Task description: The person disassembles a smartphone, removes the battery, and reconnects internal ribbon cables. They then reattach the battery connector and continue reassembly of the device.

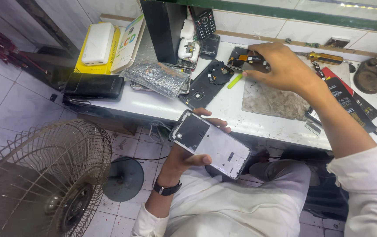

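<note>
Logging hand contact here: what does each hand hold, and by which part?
Left hand holds the opened phone frame by its long edges, near the lower end. Right hand fingers grip the dark phone part by its right end.

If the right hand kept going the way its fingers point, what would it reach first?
The right hand points left across the bench; past the phone part under its fingertips, the black back cover probably comes first.

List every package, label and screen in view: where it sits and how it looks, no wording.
Yellow box: bench's far left, flat, under a white power bank.
White card: leaning beside it, green and yellow print.
Foil pouch: left of centre, silvery, crinkled.
Keypad phone: back wall, black, dark screen.
Red-and-black packets: right side, flat.
Phone frame: in left hand, white, screenless.
</note>
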